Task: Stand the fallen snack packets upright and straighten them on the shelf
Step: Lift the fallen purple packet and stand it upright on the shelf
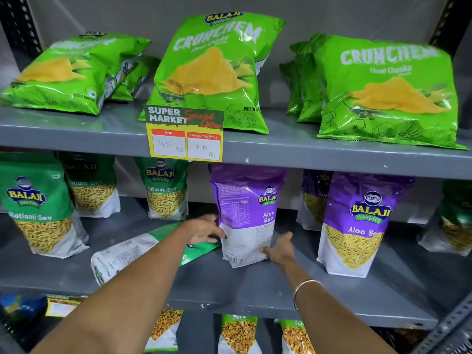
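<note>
A purple Aloo Sev packet [246, 215] stands upright on the middle shelf [229, 287], turned so its printed back partly faces me. My left hand [203, 228] presses its left edge and my right hand [279, 247] cups its lower right corner. A green Ratlami Sev packet [132, 254] lies fallen flat, back side up, just left of it, partly under my left forearm. On the top shelf a green Crunchem packet [74, 72] lies tipped back at the left.
Upright Ratlami Sev packets [38, 205] stand at the left and another Aloo Sev packet [360, 223] at the right. Crunchem packets [212, 70] lean on the top shelf above a price tag [185, 135]. More packets [238, 333] stand on the shelf below.
</note>
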`<state>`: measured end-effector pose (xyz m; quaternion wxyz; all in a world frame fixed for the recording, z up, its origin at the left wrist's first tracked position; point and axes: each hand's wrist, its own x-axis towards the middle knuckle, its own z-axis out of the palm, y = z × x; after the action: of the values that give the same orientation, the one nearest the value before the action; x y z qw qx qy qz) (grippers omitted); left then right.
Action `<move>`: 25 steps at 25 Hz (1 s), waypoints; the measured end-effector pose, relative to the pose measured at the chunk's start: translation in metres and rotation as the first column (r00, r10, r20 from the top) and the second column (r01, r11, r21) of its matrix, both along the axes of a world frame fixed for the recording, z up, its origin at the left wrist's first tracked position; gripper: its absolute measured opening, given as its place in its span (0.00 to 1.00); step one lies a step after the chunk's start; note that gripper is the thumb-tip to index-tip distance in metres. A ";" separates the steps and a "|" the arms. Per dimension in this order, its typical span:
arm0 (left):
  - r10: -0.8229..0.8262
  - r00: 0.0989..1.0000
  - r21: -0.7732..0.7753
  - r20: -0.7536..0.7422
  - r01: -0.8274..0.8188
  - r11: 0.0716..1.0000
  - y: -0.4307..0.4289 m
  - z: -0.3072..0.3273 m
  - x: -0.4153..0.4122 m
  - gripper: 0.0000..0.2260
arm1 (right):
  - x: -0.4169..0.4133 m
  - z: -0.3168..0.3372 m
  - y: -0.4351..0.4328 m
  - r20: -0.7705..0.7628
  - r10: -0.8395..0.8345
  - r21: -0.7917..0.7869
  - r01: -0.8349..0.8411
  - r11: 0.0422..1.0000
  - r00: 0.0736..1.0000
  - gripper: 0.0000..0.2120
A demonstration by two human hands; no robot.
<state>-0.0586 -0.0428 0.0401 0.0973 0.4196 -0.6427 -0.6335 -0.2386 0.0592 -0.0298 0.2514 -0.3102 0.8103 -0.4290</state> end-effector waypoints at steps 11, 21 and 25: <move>0.103 0.995 -0.008 -0.019 -0.103 0.995 -0.006 -0.021 -0.010 0.09 | -0.001 0.011 0.009 0.344 0.506 -0.029 -0.530 0.847 0.791 0.37; 0.079 0.997 -0.048 -0.003 -0.079 0.996 -0.003 -0.028 -0.028 0.34 | -0.018 0.019 0.012 0.290 0.402 -0.075 -0.398 0.914 0.869 0.29; 0.200 0.980 -0.179 -0.021 -0.201 0.963 0.001 -0.027 -0.029 0.19 | -0.031 0.030 0.013 0.257 0.344 -0.054 -0.342 0.938 0.903 0.19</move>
<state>-0.0877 -0.0417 0.0129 0.1995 0.4709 -0.6516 -0.5602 -0.2697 0.0726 0.0006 0.4270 -0.3891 0.7008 -0.4186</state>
